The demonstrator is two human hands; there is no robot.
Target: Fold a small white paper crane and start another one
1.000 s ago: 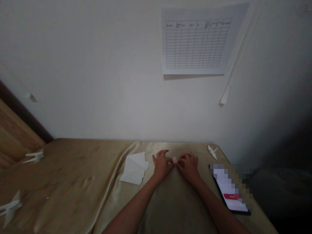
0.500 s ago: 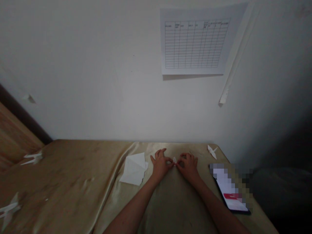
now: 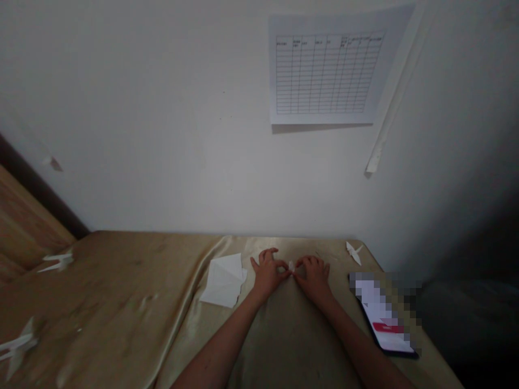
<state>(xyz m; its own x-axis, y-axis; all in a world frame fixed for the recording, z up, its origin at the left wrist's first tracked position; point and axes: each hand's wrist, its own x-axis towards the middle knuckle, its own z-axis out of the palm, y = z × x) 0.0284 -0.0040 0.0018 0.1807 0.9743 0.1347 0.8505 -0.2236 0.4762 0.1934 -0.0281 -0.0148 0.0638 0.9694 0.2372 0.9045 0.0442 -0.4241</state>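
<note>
Both of my hands rest on a tan cloth-covered table [image 3: 121, 302] near its far edge. My left hand [image 3: 267, 273] and my right hand [image 3: 314, 275] pinch a small white folded paper piece [image 3: 291, 266] between their fingertips, one hand on each side. The paper is tiny and its shape is hard to make out. A stack of folded white paper sheets [image 3: 223, 280] lies just left of my left hand.
A phone [image 3: 385, 324] with a lit screen lies to the right. A white paper crane [image 3: 353, 252] sits at the far right corner; two more paper cranes [image 3: 57, 260] [image 3: 16, 346] lie at the left. A printed table sheet [image 3: 326, 73] hangs on the wall.
</note>
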